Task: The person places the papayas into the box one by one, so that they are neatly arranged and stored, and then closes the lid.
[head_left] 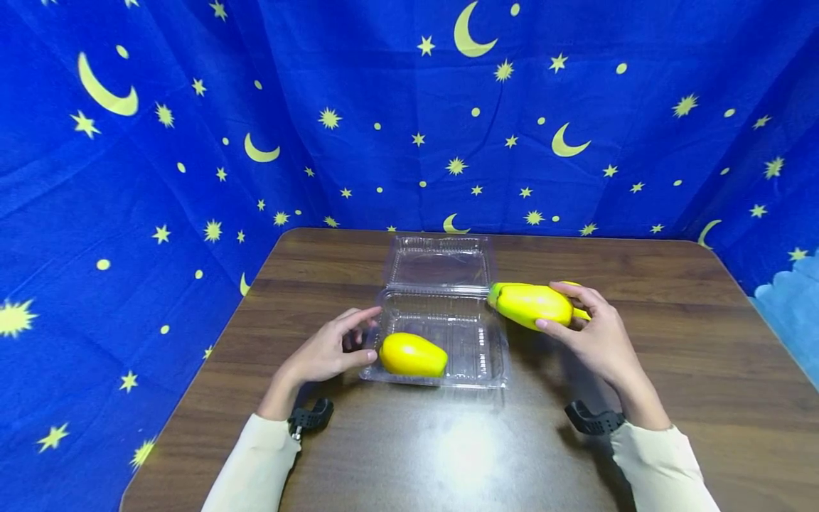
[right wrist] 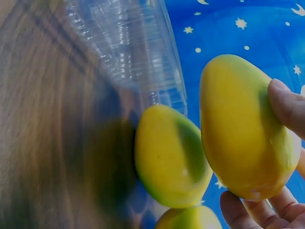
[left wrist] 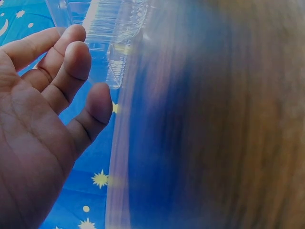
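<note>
One yellow mango (head_left: 413, 355) lies in the near half of an opened clear plastic clamshell box (head_left: 470, 380). My left hand (head_left: 333, 347) is at the box's left rim, fingers loosely spread and the thumb beside that mango. In the left wrist view its palm and fingers (left wrist: 76, 59) hold nothing. My right hand (head_left: 598, 331) grips a second mango (head_left: 534, 306) between thumb and fingers, just right of the box. The right wrist view shows this held mango (right wrist: 243, 129) raised beside another yellow-green mango (right wrist: 169, 157) on the table, with part of one more mango (right wrist: 190, 220) below.
The box's lid half (head_left: 441, 264) lies folded back towards the far edge of the brown wooden table (head_left: 358, 455). A blue curtain (head_left: 384, 92) with moons and stars hangs behind and at both sides. Each wrist wears a black band (head_left: 593, 419).
</note>
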Tool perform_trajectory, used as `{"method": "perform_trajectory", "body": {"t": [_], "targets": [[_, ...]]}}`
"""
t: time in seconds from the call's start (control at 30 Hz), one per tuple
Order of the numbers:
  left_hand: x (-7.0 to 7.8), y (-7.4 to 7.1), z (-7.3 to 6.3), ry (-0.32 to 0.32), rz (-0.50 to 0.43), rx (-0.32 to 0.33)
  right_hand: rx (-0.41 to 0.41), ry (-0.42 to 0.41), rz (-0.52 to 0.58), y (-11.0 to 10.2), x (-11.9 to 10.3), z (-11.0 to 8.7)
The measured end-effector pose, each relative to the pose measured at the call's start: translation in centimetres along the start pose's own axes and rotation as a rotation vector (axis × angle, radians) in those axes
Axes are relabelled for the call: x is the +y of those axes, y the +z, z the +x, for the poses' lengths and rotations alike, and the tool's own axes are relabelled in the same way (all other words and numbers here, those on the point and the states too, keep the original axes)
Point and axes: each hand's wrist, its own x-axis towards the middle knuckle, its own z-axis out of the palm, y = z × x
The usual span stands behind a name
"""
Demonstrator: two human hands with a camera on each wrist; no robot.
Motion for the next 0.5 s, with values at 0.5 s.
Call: {"method": "perform_trajectory", "body": {"t": [0.5], "targets": [[-0.2,0.1,-0.1,0.031,-0.005,0.009,-0.002,-0.016,0.092,1.7,-2.4,1.2]]}}
